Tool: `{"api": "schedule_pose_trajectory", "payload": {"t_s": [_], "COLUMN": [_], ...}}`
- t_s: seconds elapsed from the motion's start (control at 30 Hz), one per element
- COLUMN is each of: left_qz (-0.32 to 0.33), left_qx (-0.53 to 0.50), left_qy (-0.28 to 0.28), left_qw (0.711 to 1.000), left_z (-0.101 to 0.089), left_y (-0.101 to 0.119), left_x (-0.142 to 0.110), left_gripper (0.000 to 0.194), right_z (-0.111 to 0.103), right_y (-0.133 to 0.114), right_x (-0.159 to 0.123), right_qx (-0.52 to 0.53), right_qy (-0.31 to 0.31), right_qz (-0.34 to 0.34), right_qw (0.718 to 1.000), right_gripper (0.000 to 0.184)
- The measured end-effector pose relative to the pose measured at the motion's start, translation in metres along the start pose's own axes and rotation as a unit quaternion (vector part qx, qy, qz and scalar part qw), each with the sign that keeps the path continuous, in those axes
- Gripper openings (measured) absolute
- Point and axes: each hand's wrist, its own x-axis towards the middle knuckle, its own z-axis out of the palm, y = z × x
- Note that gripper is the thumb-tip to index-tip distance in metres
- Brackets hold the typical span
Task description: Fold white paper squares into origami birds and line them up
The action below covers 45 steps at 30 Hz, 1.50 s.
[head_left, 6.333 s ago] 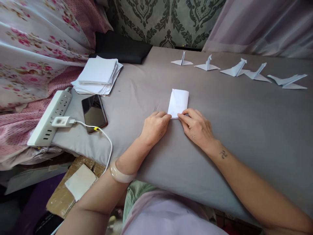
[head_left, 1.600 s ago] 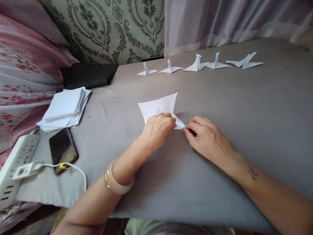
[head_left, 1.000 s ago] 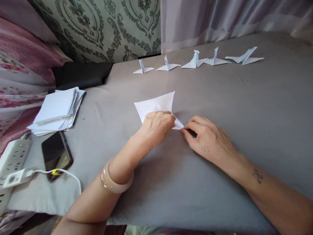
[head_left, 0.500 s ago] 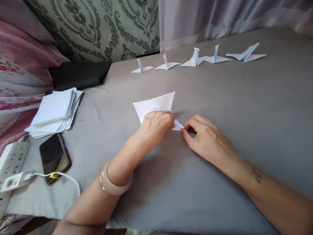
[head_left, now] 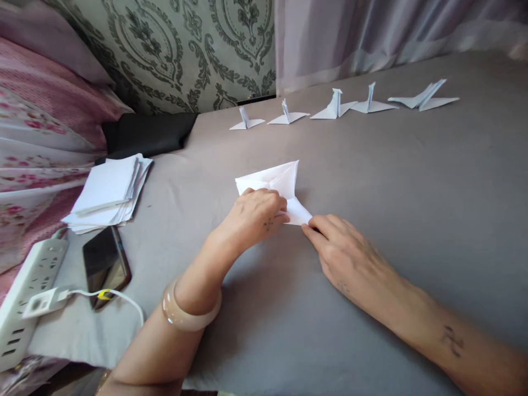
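Note:
A partly folded sheet of white paper (head_left: 284,179) lies on the grey cloth in front of me, its upper flap raised and a pointed corner toward the right. My left hand (head_left: 258,212) is closed on its near left part, fingers curled over the fold; the fingertips are partly hidden. At the right-hand point of the paper, my right hand (head_left: 340,239) pinches the tip between thumb and forefinger. A pale bangle (head_left: 192,308) circles my left forearm.
Several folded paper birds (head_left: 330,107) stand in a row at the back. On the left are a stack of white paper squares (head_left: 109,187), a phone (head_left: 105,261), a power strip (head_left: 35,291) with a plugged-in charger and white cable, and a black folded item (head_left: 150,133).
My left hand has shifted left along the paper, uncovering more of the right-hand fold. My right hand has turned, its knuckles now higher over the pinched tip. The whole view has shifted slightly.

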Motion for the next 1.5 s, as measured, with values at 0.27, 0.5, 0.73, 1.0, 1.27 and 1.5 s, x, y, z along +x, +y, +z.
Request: {"api": "schedule_pose_trajectory", "payload": {"t_s": [0.27, 0.5, 0.73, 1.0, 1.27, 1.5], "left_qz": [-0.037, -0.112, -0.114, -0.108, -0.113, -0.103], "left_qx": [-0.106, -0.129, -0.157, -0.226, -0.275, -0.263], "left_qy": [-0.017, -0.033, -0.053, -0.044, -0.065, -0.079], "left_qw": [0.994, 0.985, 0.980, 0.967, 0.953, 0.956], "left_z": [0.008, 0.008, 0.005, 0.001, -0.004, -0.008], "left_y": [-0.014, -0.010, -0.012, -0.026, -0.033, -0.033], "left_x": [-0.001, 0.002, 0.003, 0.000, -0.002, -0.002], "left_gripper": [0.019, 0.020, 0.019, 0.026, 0.031, 0.033], "right_z": [0.001, 0.007, 0.005, 0.001, -0.005, 0.000], "right_y": [-0.006, -0.010, -0.008, -0.009, -0.011, -0.015], "right_x": [0.004, 0.007, 0.013, 0.014, 0.006, 0.016], "right_qx": [-0.009, -0.016, -0.043, -0.070, -0.069, -0.106], "right_qy": [-0.006, 0.043, 0.053, 0.036, 0.017, 0.032], "right_qz": [0.022, 0.019, 0.010, 0.006, -0.001, -0.008], "right_qw": [1.000, 0.999, 0.998, 0.997, 0.997, 0.994], "right_gripper": [0.022, 0.022, 0.032, 0.035, 0.033, 0.040]}}
